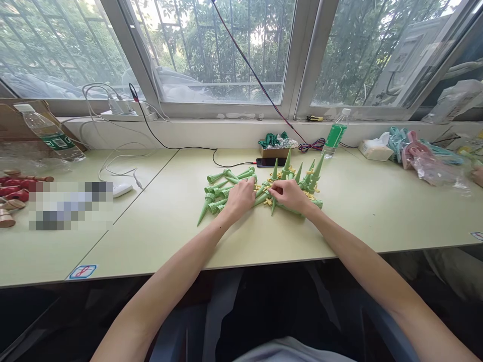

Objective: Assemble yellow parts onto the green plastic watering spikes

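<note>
Several light green plastic watering spikes lie in a loose pile to the left of and under my left hand. That hand is closed, palm down, on a green spike, and its fingertips are mostly hidden. Close by on the right, my right hand pinches at a small yellow plastic valve, only partly visible past the thumb. Beyond and beside the right hand is a cluster of spikes with yellow valves attached, many with their points up.
Behind the spikes lie a black phone on a cable and a small cardboard box. A water bottle and a tissue pack stand further right. At far left are red wooden pieces and another bottle.
</note>
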Action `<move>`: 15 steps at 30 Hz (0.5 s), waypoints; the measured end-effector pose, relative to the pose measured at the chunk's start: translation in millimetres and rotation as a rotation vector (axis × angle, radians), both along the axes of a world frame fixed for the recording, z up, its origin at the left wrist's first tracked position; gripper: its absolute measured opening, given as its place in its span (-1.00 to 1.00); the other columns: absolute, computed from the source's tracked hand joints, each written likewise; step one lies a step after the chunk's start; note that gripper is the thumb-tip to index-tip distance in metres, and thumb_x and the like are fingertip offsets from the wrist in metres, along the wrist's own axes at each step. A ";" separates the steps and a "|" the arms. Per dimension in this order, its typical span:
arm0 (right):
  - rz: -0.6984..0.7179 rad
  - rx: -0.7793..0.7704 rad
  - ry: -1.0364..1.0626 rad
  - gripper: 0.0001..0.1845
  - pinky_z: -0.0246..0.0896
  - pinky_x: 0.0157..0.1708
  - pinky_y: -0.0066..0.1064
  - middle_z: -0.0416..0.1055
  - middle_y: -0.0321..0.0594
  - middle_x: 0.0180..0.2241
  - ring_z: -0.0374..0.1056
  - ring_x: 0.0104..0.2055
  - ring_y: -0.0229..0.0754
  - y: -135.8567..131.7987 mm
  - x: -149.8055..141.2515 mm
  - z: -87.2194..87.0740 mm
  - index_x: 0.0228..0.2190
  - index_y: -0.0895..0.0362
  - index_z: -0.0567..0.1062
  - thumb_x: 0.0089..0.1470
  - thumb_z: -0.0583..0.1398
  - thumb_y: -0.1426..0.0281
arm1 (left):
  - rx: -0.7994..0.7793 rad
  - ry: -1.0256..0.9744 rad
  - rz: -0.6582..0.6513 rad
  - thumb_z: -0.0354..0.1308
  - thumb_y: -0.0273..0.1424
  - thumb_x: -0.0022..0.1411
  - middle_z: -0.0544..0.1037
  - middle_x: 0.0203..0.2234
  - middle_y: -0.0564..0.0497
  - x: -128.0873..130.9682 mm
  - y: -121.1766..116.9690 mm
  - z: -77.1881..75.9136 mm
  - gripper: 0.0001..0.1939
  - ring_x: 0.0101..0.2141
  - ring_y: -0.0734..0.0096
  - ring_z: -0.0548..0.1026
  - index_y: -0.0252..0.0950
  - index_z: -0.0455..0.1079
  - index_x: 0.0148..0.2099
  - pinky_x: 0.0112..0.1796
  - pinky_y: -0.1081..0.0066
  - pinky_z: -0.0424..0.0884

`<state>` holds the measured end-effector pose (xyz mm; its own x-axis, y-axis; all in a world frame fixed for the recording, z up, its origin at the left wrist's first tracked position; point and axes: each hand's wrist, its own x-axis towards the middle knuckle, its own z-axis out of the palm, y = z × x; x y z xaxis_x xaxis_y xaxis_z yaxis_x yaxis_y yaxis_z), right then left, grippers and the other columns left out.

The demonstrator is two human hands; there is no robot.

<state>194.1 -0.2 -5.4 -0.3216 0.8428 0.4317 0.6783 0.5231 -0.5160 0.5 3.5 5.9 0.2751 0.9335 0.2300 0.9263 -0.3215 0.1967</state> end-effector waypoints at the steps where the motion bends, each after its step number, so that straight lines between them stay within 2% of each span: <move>1: 0.001 0.002 -0.002 -0.71 0.01 -0.44 -0.40 0.35 -0.30 -0.60 0.14 -0.54 -0.29 0.3 0.2 -0.4 -0.58 0.13 0.37 0.17 0.16 0.35 | -0.002 0.007 -0.003 0.06 -0.47 0.29 0.57 -0.17 -0.20 0.0 -0.5 0.5 -0.77 -0.20 0.06 0.56 -0.28 0.36 -0.01 -0.36 0.33 0.31; 10: 0.017 -0.005 -0.001 -0.73 0.01 -0.45 -0.41 0.35 -0.30 -0.60 0.15 -0.55 -0.29 2.5 1.4 -2.1 -0.56 0.13 0.40 0.17 0.16 0.36 | 0.013 0.022 -0.013 0.01 -0.54 0.24 0.57 -0.34 -0.15 -0.2 -1.5 1.5 -0.76 -0.31 0.06 0.56 -0.28 0.36 -0.05 -0.41 0.33 0.27; 15: 0.020 0.006 -0.008 -0.75 0.01 -0.43 -0.42 0.36 -0.30 -0.59 0.16 -0.53 -0.30 2.9 1.2 -2.2 -0.55 0.13 0.41 0.16 0.17 0.38 | 0.041 -0.031 -0.028 0.00 -0.59 0.23 0.56 -0.35 -0.16 -0.8 0.0 0.4 -0.75 -0.32 0.08 0.56 -0.29 0.36 -0.08 -0.38 0.33 0.29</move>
